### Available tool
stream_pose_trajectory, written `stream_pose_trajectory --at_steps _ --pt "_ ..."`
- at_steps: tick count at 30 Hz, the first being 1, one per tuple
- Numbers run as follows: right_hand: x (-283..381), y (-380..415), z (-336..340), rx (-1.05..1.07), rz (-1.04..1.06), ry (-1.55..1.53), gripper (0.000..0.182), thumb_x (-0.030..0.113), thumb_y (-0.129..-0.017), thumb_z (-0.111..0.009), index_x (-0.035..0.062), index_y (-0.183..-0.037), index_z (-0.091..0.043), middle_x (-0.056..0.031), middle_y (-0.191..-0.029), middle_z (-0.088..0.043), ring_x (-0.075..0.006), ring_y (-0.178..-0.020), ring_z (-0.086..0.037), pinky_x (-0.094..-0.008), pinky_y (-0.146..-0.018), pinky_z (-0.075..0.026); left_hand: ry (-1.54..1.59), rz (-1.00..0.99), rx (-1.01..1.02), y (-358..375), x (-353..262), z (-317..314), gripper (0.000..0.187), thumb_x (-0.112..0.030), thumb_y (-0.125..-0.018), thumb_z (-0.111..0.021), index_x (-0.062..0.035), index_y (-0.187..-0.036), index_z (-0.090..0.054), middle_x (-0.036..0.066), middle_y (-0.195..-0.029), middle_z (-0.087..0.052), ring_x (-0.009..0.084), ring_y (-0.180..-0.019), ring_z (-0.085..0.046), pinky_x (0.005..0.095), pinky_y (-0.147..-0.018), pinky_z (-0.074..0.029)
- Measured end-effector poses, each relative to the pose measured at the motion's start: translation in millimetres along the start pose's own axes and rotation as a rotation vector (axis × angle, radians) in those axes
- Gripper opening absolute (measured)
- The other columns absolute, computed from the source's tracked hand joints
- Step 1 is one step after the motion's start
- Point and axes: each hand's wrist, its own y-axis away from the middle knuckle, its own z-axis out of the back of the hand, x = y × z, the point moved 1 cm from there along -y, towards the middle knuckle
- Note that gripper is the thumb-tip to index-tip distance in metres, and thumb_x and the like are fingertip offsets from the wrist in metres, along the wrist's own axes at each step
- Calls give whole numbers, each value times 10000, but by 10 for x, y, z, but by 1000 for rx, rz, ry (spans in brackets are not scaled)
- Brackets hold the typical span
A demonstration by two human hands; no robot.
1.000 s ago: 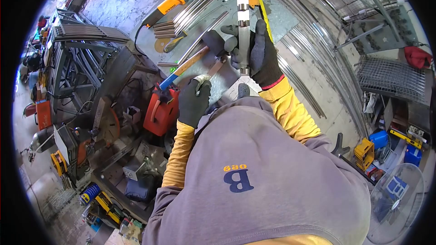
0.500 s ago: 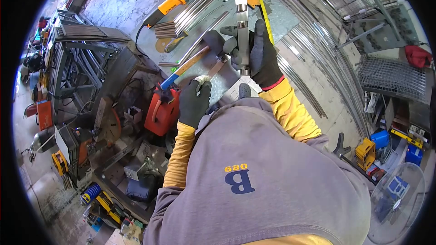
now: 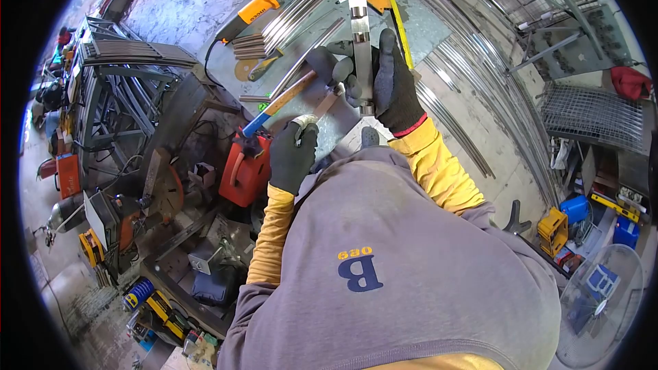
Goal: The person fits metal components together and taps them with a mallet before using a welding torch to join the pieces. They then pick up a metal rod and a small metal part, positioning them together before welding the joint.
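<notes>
My right hand (image 3: 397, 89), in a dark work glove, is closed around a short shiny metal bar (image 3: 362, 62) held upright, its bright square end pointing away from me. My left hand (image 3: 293, 157), also gloved, grips a tool with a flat blade (image 3: 326, 105) and a pale wrapped handle; its exact kind I cannot tell. The blade's far end lies close to my right fingertips. Just beyond my left hand, a hammer with a blue and wooden handle (image 3: 279, 104) lies slanted, its dark head near my right fingers.
An orange angle grinder (image 3: 259, 7) lies on the metal-topped table (image 3: 394, 24) beside bundled metal strips (image 3: 291, 17). A yellow ruler (image 3: 397, 20) lies farther right. A red jerrycan (image 3: 245, 171) stands at left. Long metal tubes (image 3: 493, 103) cover the floor at right, near a fan (image 3: 600, 308).
My right hand and the metal bar have shifted slightly left. My left hand keeps nearly the same place with its bladed tool.
</notes>
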Motion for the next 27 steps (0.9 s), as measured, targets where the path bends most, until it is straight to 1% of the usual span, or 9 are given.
stream_pose_trajectory --at_steps 8,10,17,19,23,24,25,26,27 --pt "-9 -22 -12 14 -26 -29 967 779 -1011 -297 -84 -1297 -626 -62 -835 -717 -108 -606 -600 -229 -541 -489 -32 4 11 -21 5 9 199 -141 -983 -650 -10 -1114 -722 160 -967 -747 282 -876 -736 372 -794 -560" --pt "-4 -17 -13 20 -5 -8 956 770 -1017 -292 -81 -1296 -628 -64 -845 -721 -109 -610 -603 -232 -544 -492 -39 -69 0 -33 23 -6 218 -126 -978 -624 -4 -1136 -711 29 -820 -655 92 -674 -587 265 -610 -476" --pt "-197 -10 169 7 -131 -138 909 736 -1038 -287 -59 -1310 -633 -70 -897 -736 -129 -625 -613 -251 -575 -506 -2 -101 21 -43 10 0 221 -109 -987 -612 -1 -1155 -705 31 -842 -654 81 -676 -581 252 -615 -473" --pt "-288 40 298 0 -171 -165 912 747 -1030 -297 -51 -1314 -635 -67 -902 -737 -131 -624 -611 -263 -585 -511 4 -13 24 -37 -26 5 212 -143 -989 -635 9 -1117 -710 160 -940 -737 279 -845 -718 371 -782 -550" --pt "-558 193 555 -43 -299 -294 941 807 -983 -326 -8 -1333 -641 -43 -905 -732 -123 -607 -580 -293 -600 -503 17 -35 7 -28 -135 63 197 -131 -986 -637 1 -1111 -713 148 -898 -726 240 -752 -695 361 -698 -540" --pt "-607 250 597 -112 -352 -252 926 797 -989 -325 -1 -1339 -638 -47 -921 -731 -125 -602 -568 -287 -595 -496 21 -2 -2 -42 -93 80 217 -103 -962 -629 0 -1130 -720 65 -898 -689 130 -725 -631 295 -663 -509" --pt "-662 314 635 -179 -410 -214 911 788 -995 -325 6 -1345 -635 -50 -937 -730 -127 -598 -556 -281 -590 -489 14 13 6 -50 -49 97 217 -103 -962 -629 0 -1130 -720 65 -898 -689 130 -725 -631 295 -663 -509" --pt "-702 370 701 -168 -440 -276 806 698 -1047 -327 7 -1370 -589 -79 -914 -700 -139 -621 -582 -292 -558 -502 -99 4 -87 -74 -1 142 219 -123 -956 -646 -10 -1127 -723 92 -929 -703 157 -756 -660 307 -682 -520" --pt "-726 432 747 -119 -457 -342 698 611 -1071 -365 12 -1354 -583 -112 -974 -721 -124 -597 -547 -284 -539 -483 -217 -7 -182 -105 45 205 222 -143 -950 -663 -21 -1124 -727 119 -960 -716 184 -788 -689 319 -702 -532"
